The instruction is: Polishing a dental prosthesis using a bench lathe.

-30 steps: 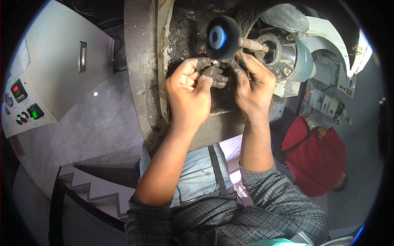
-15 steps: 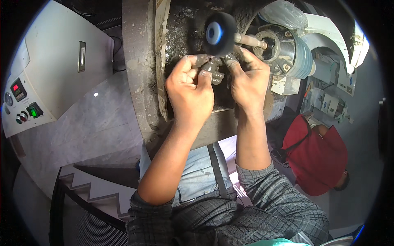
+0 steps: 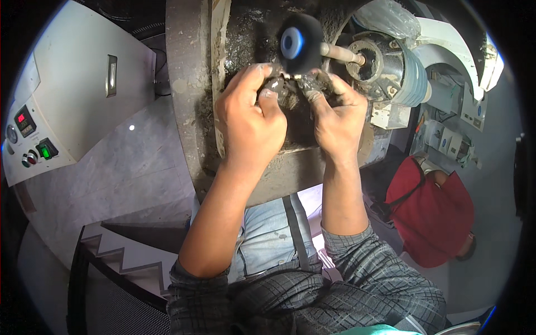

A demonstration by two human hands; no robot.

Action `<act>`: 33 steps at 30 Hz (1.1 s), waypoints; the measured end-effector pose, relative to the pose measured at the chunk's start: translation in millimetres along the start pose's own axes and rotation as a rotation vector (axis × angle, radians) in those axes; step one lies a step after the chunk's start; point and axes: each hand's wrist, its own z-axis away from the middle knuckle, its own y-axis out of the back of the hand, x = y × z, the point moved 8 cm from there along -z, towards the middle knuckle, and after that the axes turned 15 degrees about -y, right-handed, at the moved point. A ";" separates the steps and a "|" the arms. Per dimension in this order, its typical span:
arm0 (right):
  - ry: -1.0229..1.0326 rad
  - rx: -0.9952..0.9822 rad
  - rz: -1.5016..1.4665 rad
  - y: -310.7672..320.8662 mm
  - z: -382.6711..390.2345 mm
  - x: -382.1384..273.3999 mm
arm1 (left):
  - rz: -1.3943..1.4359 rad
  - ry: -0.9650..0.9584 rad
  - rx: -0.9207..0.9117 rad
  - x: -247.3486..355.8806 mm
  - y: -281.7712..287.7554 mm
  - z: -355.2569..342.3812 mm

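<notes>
Both my hands are raised in front of a round black wheel point(image 3: 304, 47) with a white and blue centre. My left hand point(image 3: 251, 111) is closed, thumb and fingers pinching the left side of a small slurry-coated piece point(image 3: 290, 76). Pale and pinkish bits show along its edge; its exact kind is hard to make out. My right hand point(image 3: 339, 114) pinches the right side of the same piece. Grey wet slurry covers the fingertips of both hands. The piece is just under the wheel; whether they touch is hidden.
A pale tapered shaft point(image 3: 343, 54) joins the wheel to a motor housing point(image 3: 399, 72) at the right. Behind lies a slurry-caked tray point(image 3: 245, 33). A white cabinet with a control panel point(image 3: 33, 139) stands left. At the right is a person in a red top point(image 3: 430, 212).
My left hand has shifted slightly left and its wrist has turned. The piece has been turned, so pale bits now show below the wheel. My right hand has barely moved.
</notes>
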 end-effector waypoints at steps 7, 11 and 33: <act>0.005 -0.012 0.073 -9.1 6.2 -8.3 | -0.247 0.050 -0.115 4.1 3.2 -18.9; 0.065 -0.014 0.064 -11.5 9.1 -7.8 | -0.294 -0.063 -0.136 22.2 3.7 -28.5; 0.162 0.044 0.108 2.6 11.4 -18.5 | -0.190 -0.241 -0.038 31.6 4.0 -4.8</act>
